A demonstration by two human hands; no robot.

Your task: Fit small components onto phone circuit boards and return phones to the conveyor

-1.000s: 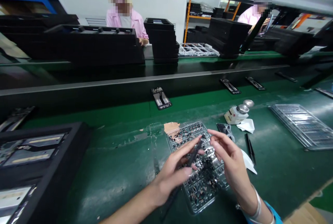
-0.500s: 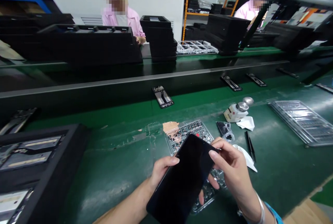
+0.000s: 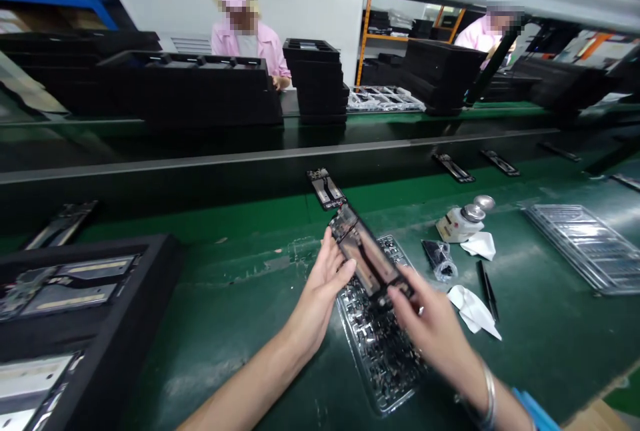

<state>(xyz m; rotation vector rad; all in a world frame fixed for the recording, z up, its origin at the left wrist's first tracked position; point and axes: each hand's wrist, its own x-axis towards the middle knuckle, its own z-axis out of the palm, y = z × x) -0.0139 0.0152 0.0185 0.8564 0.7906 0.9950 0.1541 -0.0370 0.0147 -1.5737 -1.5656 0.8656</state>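
Note:
Both hands hold an open smartphone (image 3: 369,256) with its inner side up, showing a dark frame with copper-coloured strips. My right hand (image 3: 430,327) pinches the phone's near end. My left hand (image 3: 320,291) supports its long left edge with spread fingers. Below them lies a clear plastic tray (image 3: 377,344) packed with small dark parts, partly hidden by my right hand. A similar open phone (image 3: 326,188) lies on the green belt just beyond the held one.
To the right stand a small metal-topped dispenser bottle (image 3: 463,223), a small plastic bag (image 3: 440,261), black tweezers (image 3: 487,291) and white cloths (image 3: 473,311). A black tray of phone parts (image 3: 85,284) sits at left, and a stacked clear tray (image 3: 583,247) at right. Co-workers in pink (image 3: 247,41) sit beyond black stacks.
A black tool was over the tray, then a phone appeared with its black glass up. The phone now shows its inner side and is higher, toward the far end of the tray.

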